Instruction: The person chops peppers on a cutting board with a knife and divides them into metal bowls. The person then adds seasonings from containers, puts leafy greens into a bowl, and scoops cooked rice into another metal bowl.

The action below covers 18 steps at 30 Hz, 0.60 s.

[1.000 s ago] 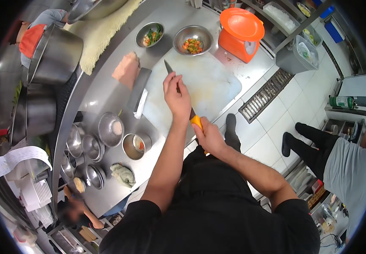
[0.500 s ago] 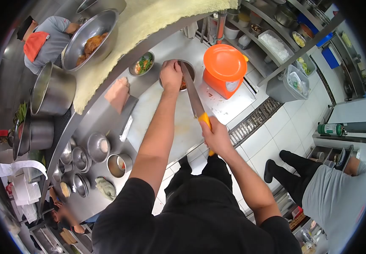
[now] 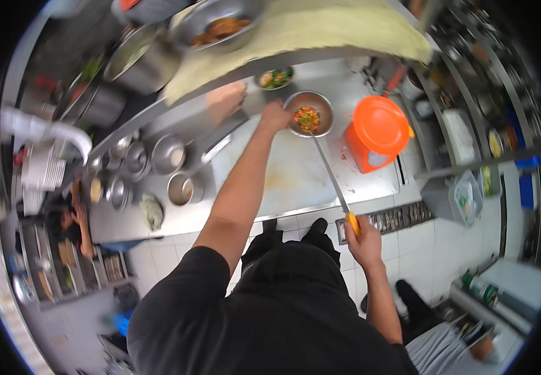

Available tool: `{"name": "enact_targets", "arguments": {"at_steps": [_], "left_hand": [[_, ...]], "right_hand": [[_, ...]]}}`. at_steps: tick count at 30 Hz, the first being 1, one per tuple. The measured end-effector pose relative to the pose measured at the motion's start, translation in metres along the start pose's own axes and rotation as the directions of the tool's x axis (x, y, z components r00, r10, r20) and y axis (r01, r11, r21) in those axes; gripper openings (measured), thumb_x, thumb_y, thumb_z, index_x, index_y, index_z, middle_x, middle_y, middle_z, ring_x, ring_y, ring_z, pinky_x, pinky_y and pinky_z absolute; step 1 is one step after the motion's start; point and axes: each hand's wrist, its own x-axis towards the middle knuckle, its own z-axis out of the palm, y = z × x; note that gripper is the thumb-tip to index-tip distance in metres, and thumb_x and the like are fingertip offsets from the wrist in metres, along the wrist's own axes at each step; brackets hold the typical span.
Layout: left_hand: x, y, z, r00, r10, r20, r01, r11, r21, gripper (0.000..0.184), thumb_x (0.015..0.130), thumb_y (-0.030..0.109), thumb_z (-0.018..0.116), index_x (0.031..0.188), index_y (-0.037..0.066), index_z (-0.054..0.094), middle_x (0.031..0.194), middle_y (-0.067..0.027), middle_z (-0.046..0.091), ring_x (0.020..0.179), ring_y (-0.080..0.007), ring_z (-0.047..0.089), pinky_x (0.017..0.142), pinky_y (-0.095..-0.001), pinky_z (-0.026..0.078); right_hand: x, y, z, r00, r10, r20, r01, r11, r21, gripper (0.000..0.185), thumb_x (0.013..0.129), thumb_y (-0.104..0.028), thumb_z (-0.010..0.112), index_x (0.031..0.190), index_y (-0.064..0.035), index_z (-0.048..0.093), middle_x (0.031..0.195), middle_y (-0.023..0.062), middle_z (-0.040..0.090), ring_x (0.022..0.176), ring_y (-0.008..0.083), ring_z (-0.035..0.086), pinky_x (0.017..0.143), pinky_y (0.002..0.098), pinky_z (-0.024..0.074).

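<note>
At the counter's far side my left hand [image 3: 275, 117] is closed on the left rim of a round metal bowl [image 3: 325, 107]. Diced orange, red and green food [image 3: 306, 119] lies in the bowl. My right hand [image 3: 364, 242] is wrapped around the yellow handle [image 3: 353, 224] of a long knife [image 3: 331, 173]. Its narrow-looking blade points away from me, with the tip at the bowl's near rim. A white cutting board [image 3: 251, 169] lies below the bowl and my left forearm.
An orange scale [image 3: 380, 132] stands right of the bowl. Behind is a smaller bowl of chopped food [image 3: 275, 78]. Raw meat [image 3: 225, 103], a cloth [image 3: 151, 212] and several metal bowls [image 3: 169, 154] sit left. A co-worker's grey clothing [image 3: 442, 350] shows at lower right.
The view has turned. My right hand has drawn the knife back from over the bowl, so the diced food now shows. My left hand has shifted to the bowl's left rim.
</note>
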Motion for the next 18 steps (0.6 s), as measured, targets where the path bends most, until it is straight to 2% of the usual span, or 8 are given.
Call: {"name": "enact_targets", "arguments": {"at_steps": [2,5,8,10,12,14,16,18], "left_hand": [[-0.01,-0.022,-0.009,0.988,0.016,-0.153,-0.02,0.999,-0.029,0.039,0.091,0.027,0.07,0.117,-0.003,0.067,0.087,-0.0236,0.076,0.073,-0.0356,0.077,0.075,-0.0436,0.061],[-0.076,-0.045,-0.055,0.943,-0.094,-0.319,0.017,0.971,-0.237,0.037,0.092,0.024,0.067,0.116,-0.004,0.067,0.087,-0.0239,0.076,0.074,-0.0331,0.077,0.072,-0.0429,0.061],[-0.174,-0.067,-0.11,0.919,-0.16,-0.359,-0.004,0.91,-0.414,0.036,0.094,0.023,0.063,0.116,-0.006,0.066,0.086,-0.0224,0.074,0.072,-0.0278,0.075,0.071,-0.042,0.06],[-0.226,-0.122,-0.126,0.869,-0.219,-0.443,0.025,0.915,-0.403,0.034,0.096,0.021,0.059,0.115,-0.005,0.067,0.085,-0.0164,0.072,0.075,-0.0218,0.072,0.071,-0.0399,0.06],[-0.289,-0.167,-0.139,0.841,-0.324,-0.434,-0.014,0.789,-0.614,0.03,0.097,0.018,0.058,0.116,-0.004,0.067,0.088,-0.0119,0.07,0.079,-0.0189,0.07,0.07,-0.0369,0.059],[-0.352,-0.197,-0.153,0.733,-0.524,-0.433,0.067,0.689,-0.721,0.029,0.099,0.015,0.055,0.118,-0.004,0.065,0.094,-0.0112,0.07,0.083,-0.0214,0.072,0.069,-0.0356,0.061],[-0.401,-0.23,-0.16,0.641,-0.618,-0.456,0.055,0.629,-0.776,0.03,0.1,0.013,0.052,0.121,-0.007,0.06,0.101,-0.0151,0.069,0.084,-0.0236,0.073,0.07,-0.0361,0.065],[-0.433,-0.255,-0.162,0.573,-0.675,-0.465,0.036,0.587,-0.809,0.03,0.1,0.012,0.051,0.121,-0.008,0.058,0.103,-0.0163,0.069,0.085,-0.024,0.074,0.071,-0.0371,0.067]], "right_hand": [[-0.001,0.005,-0.001,0.999,-0.038,0.021,0.039,0.998,-0.04,0.029,0.099,-0.03,0.073,0.105,-0.0026,0.065,0.081,0.0208,0.071,0.074,0.0449,0.07,0.065,0.0503,0.0547],[0.001,0.017,0.008,0.993,-0.075,0.086,0.085,0.99,-0.114,0.031,0.096,-0.031,0.076,0.108,-0.0039,0.066,0.091,0.0181,0.073,0.082,0.0409,0.073,0.071,0.0494,0.0567],[0.027,0.012,0.028,0.98,-0.182,0.081,0.195,0.961,-0.198,0.035,0.096,-0.033,0.077,0.113,-0.0044,0.064,0.1,0.0191,0.074,0.087,0.0418,0.072,0.074,0.049,0.0572],[0.053,-0.001,0.04,0.963,-0.248,0.105,0.268,0.92,-0.287,0.038,0.095,-0.033,0.077,0.118,-0.0056,0.062,0.107,0.0192,0.073,0.092,0.0421,0.072,0.076,0.0496,0.0577],[0.083,-0.006,0.057,0.94,-0.328,0.095,0.341,0.885,-0.319,0.038,0.095,-0.033,0.076,0.119,-0.0063,0.062,0.11,0.0184,0.072,0.094,0.0422,0.071,0.078,0.05,0.0578],[0.102,-0.009,0.069,0.926,-0.362,0.109,0.376,0.852,-0.364,0.039,0.094,-0.031,0.077,0.121,-0.0061,0.063,0.112,0.017,0.07,0.101,0.0408,0.069,0.082,0.0495,0.0573],[0.118,-0.007,0.081,0.885,-0.457,0.09,0.453,0.801,-0.392,0.041,0.092,-0.03,0.078,0.122,-0.0055,0.064,0.112,0.0167,0.069,0.103,0.0402,0.068,0.084,0.0489,0.0568],[0.119,-0.01,0.087,0.888,-0.447,0.106,0.452,0.811,-0.372,0.041,0.091,-0.026,0.078,0.123,-0.0042,0.064,0.117,0.0197,0.066,0.112,0.0418,0.062,0.095,0.0504,0.0518]]}}
